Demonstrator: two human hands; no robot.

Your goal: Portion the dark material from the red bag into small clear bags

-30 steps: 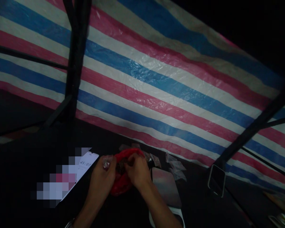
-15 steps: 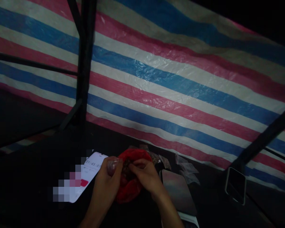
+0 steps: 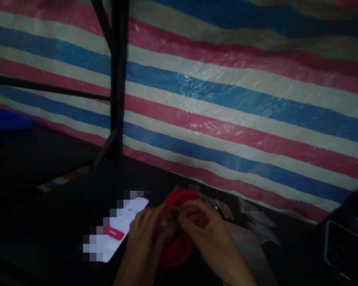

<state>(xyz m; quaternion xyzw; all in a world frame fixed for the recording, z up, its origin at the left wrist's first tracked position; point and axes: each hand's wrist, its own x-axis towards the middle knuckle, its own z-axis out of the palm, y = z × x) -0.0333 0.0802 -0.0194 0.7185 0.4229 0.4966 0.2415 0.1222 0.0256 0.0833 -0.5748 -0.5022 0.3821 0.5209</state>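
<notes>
A red container [image 3: 177, 254], like a plastic bag or a lined bowl, sits on the dark table beneath both hands. In my left hand [image 3: 144, 226] is a small clear plastic bag [image 3: 166, 222], its mouth turned toward the right hand. My right hand [image 3: 210, 226] is closed in a pinch at that mouth, over the red container. Small brownish pieces show between the hands, too dim to identify. Whatever the right fingertips hold is hidden.
A lit phone [image 3: 116, 234] showing a timer lies left of the hands. Flat grey device [image 3: 247, 246], clear bags [image 3: 259, 218] and filled packets [image 3: 225, 208] lie right. Another dark-screened device [image 3: 344, 252] stands farther right. A metal post [image 3: 117, 79] rises before a striped sheet [image 3: 226, 111].
My view has shifted, so things sit farther right. The left hand has turned, bringing the clear bag's mouth over the red container. The right fingers have moved against that mouth.
</notes>
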